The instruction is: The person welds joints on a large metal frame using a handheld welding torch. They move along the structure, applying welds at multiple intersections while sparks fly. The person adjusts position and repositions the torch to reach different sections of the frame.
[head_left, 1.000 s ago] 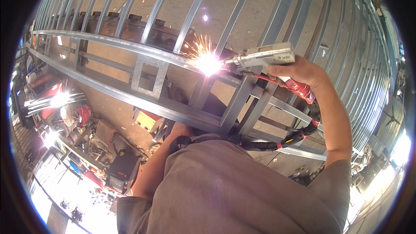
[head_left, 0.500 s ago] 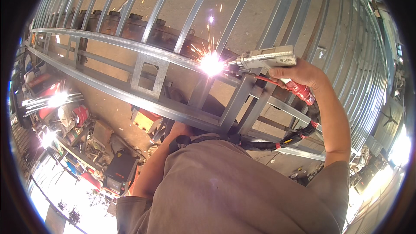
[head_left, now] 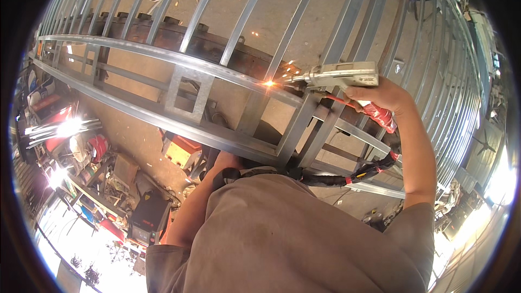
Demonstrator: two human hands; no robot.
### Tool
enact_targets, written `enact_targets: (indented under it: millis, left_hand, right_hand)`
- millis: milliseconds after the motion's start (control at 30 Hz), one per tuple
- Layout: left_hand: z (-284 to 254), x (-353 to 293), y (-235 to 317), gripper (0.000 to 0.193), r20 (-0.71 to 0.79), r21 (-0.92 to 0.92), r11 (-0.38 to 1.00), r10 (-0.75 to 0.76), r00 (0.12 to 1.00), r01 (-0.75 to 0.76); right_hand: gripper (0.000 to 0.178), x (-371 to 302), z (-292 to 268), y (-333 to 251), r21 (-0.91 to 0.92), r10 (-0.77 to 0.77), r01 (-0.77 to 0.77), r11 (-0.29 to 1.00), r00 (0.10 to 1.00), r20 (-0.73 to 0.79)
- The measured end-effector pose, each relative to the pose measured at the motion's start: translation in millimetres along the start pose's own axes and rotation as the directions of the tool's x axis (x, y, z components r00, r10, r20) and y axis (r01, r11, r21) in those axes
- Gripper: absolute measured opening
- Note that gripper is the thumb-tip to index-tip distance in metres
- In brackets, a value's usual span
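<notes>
My right hand [head_left: 384, 96] is closed around a grey handheld welding gun [head_left: 341, 74], its grip wrapped in red. The gun's nozzle points left along a steel tube rail [head_left: 233, 75]. A small orange glow [head_left: 269, 83] sits on that rail just past the tip, where an upright bar [head_left: 294, 21] meets it, and a few sparks lie nearby. A black cable bundle [head_left: 369, 171] runs from the gun to my waist. My left forearm [head_left: 202, 201] reaches down beside my body; the hand itself is hidden behind the lower rail [head_left: 217, 137].
The barred steel frame spreads across the view, with a square-holed plate [head_left: 175, 96] between its rails. A rusty beam [head_left: 217, 40] lies beneath. An orange and yellow machine [head_left: 182, 151], a black box [head_left: 149, 214] and workshop clutter stand at the left.
The bright white welding flash has shrunk to a small orange glow, and the spray of sparks has mostly died away. My right hand and the gun have shifted slightly right and down.
</notes>
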State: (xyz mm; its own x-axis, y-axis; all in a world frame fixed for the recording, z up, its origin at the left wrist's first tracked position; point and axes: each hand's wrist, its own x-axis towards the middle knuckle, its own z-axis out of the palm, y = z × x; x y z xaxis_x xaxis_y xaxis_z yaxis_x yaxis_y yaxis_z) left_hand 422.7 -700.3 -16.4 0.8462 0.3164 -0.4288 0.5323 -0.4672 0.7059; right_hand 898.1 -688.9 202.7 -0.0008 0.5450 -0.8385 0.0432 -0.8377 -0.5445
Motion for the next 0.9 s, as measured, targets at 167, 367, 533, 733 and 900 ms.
enact_targets:
  millis: [167,367,533,733,900]
  left_hand:
    - [17.5,-10.0,-30.4,0.035,-0.04,0.019,1.0,0.017,0.999,-0.016]
    - [50.7,-25.5,-89.6,0.033,-0.111,0.051,0.995,0.093,0.989,-0.088]
    - [21.2,-37.4,-104.1,0.029,-0.016,0.128,0.989,0.071,0.997,-0.068]
    - [-65.1,-56.6,-94.6,0.021,0.24,0.274,0.961,-0.039,0.97,-0.029]
    - [-99.7,-81.0,-122.1,0.021,0.289,0.325,0.943,-0.026,0.957,-0.072]
  right_hand:
    - [0.053,-29.7,2.5,-11.4,-0.007,-0.106,0.105,0.994,0.994,-0.022]
    - [0.066,-59.8,78.4,-49.5,-0.226,-0.289,0.268,0.936,0.955,-0.063]
    - [0.075,-69.3,151.9,-74.5,-0.369,-0.446,0.421,0.829,0.895,0.019]
    - [0.075,-65.4,245.8,-80.1,-0.685,-0.618,0.433,0.587,0.785,-0.033]
    - [0.078,-38.7,314.6,-80.1,-0.787,-0.634,0.321,0.528,0.765,-0.113]
